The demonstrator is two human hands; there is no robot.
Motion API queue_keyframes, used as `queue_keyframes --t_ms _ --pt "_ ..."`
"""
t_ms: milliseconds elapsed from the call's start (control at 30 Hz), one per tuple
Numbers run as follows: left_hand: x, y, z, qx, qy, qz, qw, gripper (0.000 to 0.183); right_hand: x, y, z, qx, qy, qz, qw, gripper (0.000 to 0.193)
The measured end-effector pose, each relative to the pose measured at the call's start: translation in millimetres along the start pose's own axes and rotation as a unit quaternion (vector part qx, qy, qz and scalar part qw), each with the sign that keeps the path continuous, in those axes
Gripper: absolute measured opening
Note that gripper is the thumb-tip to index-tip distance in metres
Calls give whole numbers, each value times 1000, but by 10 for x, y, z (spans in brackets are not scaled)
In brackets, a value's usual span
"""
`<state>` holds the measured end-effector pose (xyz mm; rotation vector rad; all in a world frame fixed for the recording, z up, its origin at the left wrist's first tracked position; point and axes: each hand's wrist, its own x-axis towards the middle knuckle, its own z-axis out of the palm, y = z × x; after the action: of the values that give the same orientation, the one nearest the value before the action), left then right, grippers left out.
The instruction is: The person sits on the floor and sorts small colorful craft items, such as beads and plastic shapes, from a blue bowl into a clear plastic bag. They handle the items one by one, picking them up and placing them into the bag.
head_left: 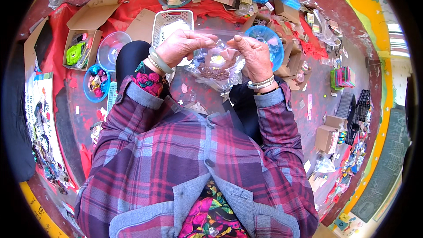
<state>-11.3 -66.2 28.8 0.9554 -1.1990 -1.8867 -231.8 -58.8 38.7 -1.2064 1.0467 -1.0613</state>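
My left hand [187, 46] and my right hand [255, 57] are raised in front of me, above my knees. Fingers on both sides are closed, pinching a thin clear plastic bag [224, 34] stretched between them. By my right fingertips shows a small pale pink piece [230, 54]; whether it is inside the bag or held against it I cannot tell. Just below hangs or lies more crinkled clear plastic with small brown pieces [214, 72] in it. Whether that is the same bag is unclear.
A white plastic basket [172, 16] stands beyond my left hand, a blue basin [278, 53] beyond my right. To the left are a clear tub [102, 52], a blue bowl [86, 89] and an open cardboard box [91, 35]. Cartons [327, 137] sit at right.
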Motion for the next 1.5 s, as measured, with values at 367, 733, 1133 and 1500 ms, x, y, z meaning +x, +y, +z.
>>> queue_keyframes --t_ms 367,733,1133,1500 --pt "148 -277 -39 -268 -5 -47 962 24 149 285 -62 28 49 34 998 28" --pt "142 -300 -63 -298 -36 -32 953 27 237 348 -63 6 67 54 996 28" --pt "184 -393 9 -299 -16 24 954 36 128 122 193 -409 133 -381 819 20" --pt "181 -459 209 -127 -58 35 990 33 83 180 291 -526 70 -406 744 13"
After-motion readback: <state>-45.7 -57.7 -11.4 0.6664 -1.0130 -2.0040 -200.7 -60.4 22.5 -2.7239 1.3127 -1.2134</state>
